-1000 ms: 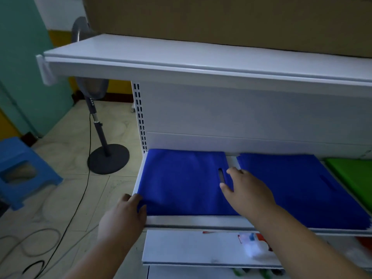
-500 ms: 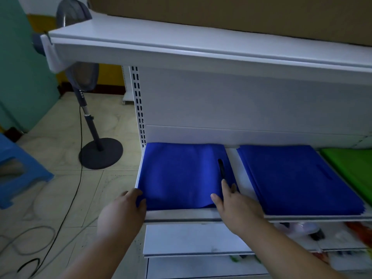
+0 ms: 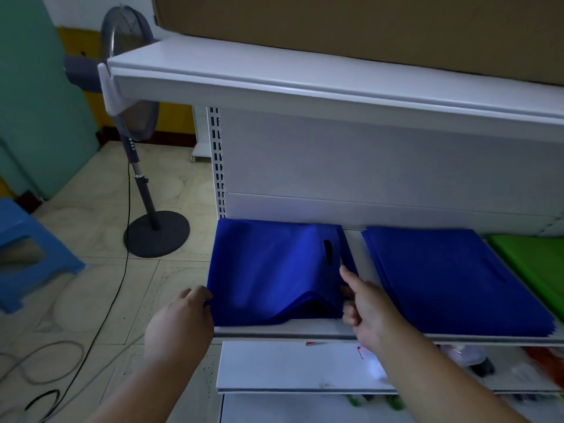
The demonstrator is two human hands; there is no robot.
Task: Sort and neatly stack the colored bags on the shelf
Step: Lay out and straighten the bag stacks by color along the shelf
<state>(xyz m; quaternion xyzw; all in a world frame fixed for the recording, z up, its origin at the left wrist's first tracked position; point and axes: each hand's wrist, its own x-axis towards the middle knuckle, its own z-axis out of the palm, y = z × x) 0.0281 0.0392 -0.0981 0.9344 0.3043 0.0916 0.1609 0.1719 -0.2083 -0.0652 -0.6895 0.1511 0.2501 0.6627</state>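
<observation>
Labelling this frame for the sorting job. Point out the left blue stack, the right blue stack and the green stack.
left blue stack (image 3: 268, 270): head view, middle of its top bag.
right blue stack (image 3: 451, 276): head view, middle of its top bag.
green stack (image 3: 537, 264): head view, visible top surface by the frame's right edge.

Two bare forearms reach into view from the bottom edge, ending in the left hand (image 3: 180, 323) and the right hand (image 3: 370, 309). No sleeve covers either arm (both show uncovered to the frame's edge). Neither wrist nor any visible finger carries a watch, band or ring.
</observation>
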